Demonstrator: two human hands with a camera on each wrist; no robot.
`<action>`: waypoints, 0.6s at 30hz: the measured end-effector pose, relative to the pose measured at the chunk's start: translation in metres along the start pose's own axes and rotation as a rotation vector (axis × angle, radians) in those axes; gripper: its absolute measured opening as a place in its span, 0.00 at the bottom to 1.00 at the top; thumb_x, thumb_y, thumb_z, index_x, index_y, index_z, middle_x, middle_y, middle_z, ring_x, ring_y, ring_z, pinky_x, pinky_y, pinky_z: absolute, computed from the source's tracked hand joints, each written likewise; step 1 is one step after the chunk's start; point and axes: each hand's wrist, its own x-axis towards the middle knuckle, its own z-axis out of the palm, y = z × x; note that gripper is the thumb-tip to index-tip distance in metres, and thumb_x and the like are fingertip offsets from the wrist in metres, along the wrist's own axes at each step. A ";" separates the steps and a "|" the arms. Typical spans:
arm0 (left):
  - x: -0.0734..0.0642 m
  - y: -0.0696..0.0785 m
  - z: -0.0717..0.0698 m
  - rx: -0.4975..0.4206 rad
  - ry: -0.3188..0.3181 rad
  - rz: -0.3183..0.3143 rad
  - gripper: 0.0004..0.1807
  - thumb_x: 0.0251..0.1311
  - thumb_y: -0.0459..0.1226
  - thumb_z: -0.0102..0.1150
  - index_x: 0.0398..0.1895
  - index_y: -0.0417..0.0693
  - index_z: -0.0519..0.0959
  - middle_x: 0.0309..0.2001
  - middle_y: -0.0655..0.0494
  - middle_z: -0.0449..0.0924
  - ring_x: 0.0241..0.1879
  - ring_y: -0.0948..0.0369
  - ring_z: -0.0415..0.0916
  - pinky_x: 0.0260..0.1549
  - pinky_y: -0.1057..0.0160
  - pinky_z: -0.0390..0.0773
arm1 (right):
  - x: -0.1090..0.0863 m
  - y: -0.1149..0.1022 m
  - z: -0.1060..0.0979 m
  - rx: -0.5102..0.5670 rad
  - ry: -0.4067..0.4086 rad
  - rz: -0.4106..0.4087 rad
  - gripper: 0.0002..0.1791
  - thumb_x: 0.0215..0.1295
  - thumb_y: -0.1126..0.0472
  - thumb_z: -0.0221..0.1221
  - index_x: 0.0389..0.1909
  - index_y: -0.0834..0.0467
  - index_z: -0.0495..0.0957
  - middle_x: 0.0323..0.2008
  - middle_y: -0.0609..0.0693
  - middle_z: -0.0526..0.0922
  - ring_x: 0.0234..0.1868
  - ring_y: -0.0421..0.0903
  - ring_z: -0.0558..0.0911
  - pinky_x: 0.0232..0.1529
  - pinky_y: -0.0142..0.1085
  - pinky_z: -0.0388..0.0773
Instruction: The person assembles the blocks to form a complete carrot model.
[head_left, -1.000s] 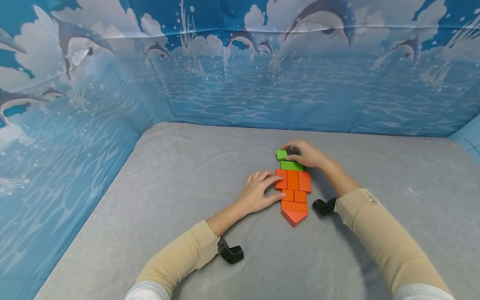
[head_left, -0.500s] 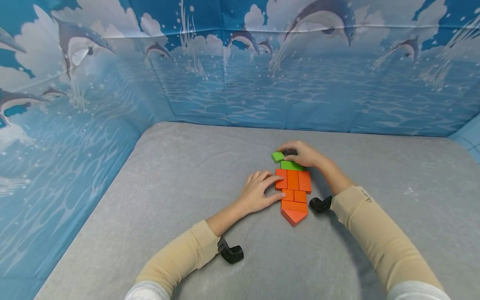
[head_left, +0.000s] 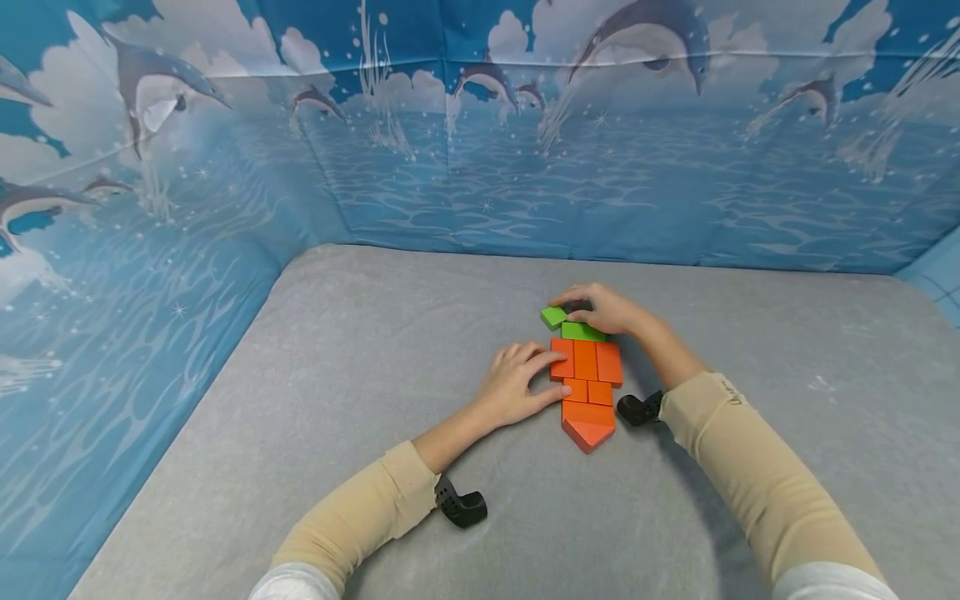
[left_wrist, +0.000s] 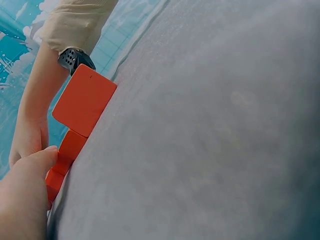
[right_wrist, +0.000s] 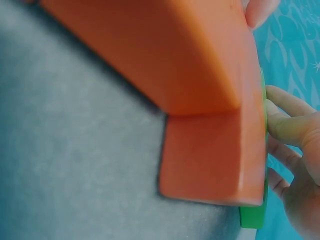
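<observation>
Orange wooden blocks form a flat column, with a pointed orange block point(head_left: 588, 431) at its near end. My left hand point(head_left: 512, 387) lies at the column's left side. Its forefinger touches the upper left orange block point(head_left: 562, 367) and its thumb touches a small orange block point(head_left: 576, 390). A long green block point(head_left: 583, 332) lies across the column's far end. Beyond that, my right hand point(head_left: 609, 310) pinches a small green block point(head_left: 553, 317) between thumb and finger. The small block sits turned at an angle to the long one. In the right wrist view, orange blocks hide part of the green ones.
Grey cloth point(head_left: 420, 333) covers the table. Behind and to the left hangs a blue curtain point(head_left: 480, 183) printed with dolphins. Black wrist devices point(head_left: 462, 507) stick out from both beige sleeves.
My right hand has shifted slightly left with the small green block, which has turned at an angle. My left hand and the orange blocks have stayed in place.
</observation>
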 end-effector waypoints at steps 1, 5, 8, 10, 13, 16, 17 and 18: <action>0.000 0.000 0.000 0.000 0.000 0.000 0.27 0.58 0.56 0.53 0.58 0.58 0.72 0.53 0.56 0.69 0.49 0.60 0.64 0.53 0.56 0.61 | 0.000 0.000 0.000 0.000 -0.002 0.000 0.18 0.63 0.72 0.52 0.55 0.65 0.73 0.55 0.64 0.72 0.57 0.61 0.68 0.55 0.56 0.63; 0.000 0.000 0.000 -0.003 -0.005 -0.001 0.27 0.58 0.56 0.53 0.58 0.58 0.72 0.53 0.56 0.69 0.49 0.60 0.64 0.53 0.56 0.61 | -0.001 0.001 0.001 0.001 -0.005 0.002 0.19 0.63 0.72 0.52 0.55 0.65 0.73 0.55 0.64 0.72 0.57 0.61 0.68 0.55 0.56 0.62; 0.000 0.001 0.000 -0.001 -0.011 -0.002 0.27 0.58 0.56 0.53 0.59 0.58 0.71 0.53 0.56 0.69 0.49 0.60 0.64 0.53 0.56 0.61 | -0.002 0.002 0.000 0.006 -0.001 -0.001 0.19 0.63 0.72 0.52 0.55 0.65 0.73 0.55 0.64 0.72 0.57 0.61 0.68 0.55 0.56 0.62; 0.001 0.002 0.000 0.003 -0.014 -0.004 0.27 0.58 0.56 0.53 0.59 0.58 0.71 0.53 0.56 0.69 0.49 0.60 0.64 0.53 0.57 0.61 | -0.003 0.002 0.000 0.010 0.002 -0.007 0.18 0.63 0.72 0.52 0.55 0.65 0.73 0.54 0.65 0.72 0.57 0.61 0.68 0.55 0.56 0.62; 0.001 0.002 -0.001 0.001 -0.016 -0.006 0.27 0.58 0.56 0.53 0.59 0.58 0.71 0.53 0.56 0.69 0.49 0.60 0.64 0.53 0.56 0.61 | -0.003 0.002 0.000 0.017 0.002 -0.011 0.19 0.63 0.72 0.52 0.55 0.65 0.72 0.55 0.65 0.72 0.56 0.61 0.69 0.54 0.56 0.64; 0.001 0.002 0.000 -0.008 -0.017 -0.006 0.27 0.58 0.56 0.53 0.59 0.58 0.71 0.53 0.56 0.69 0.49 0.60 0.63 0.53 0.56 0.61 | -0.004 0.002 -0.003 0.047 0.014 0.006 0.20 0.64 0.71 0.51 0.57 0.66 0.70 0.55 0.64 0.72 0.53 0.60 0.71 0.52 0.54 0.66; 0.001 0.002 0.000 -0.010 -0.015 -0.005 0.27 0.58 0.56 0.53 0.59 0.58 0.71 0.53 0.56 0.69 0.49 0.60 0.63 0.53 0.56 0.61 | -0.005 0.001 -0.006 0.054 0.027 0.007 0.20 0.65 0.71 0.51 0.58 0.66 0.70 0.55 0.64 0.71 0.52 0.59 0.71 0.51 0.54 0.67; 0.001 0.002 0.000 -0.016 -0.011 -0.006 0.27 0.58 0.56 0.53 0.59 0.58 0.71 0.53 0.57 0.69 0.49 0.60 0.64 0.53 0.56 0.61 | -0.007 0.000 -0.009 0.064 0.042 0.010 0.20 0.65 0.70 0.51 0.58 0.66 0.69 0.56 0.65 0.71 0.51 0.59 0.71 0.50 0.54 0.67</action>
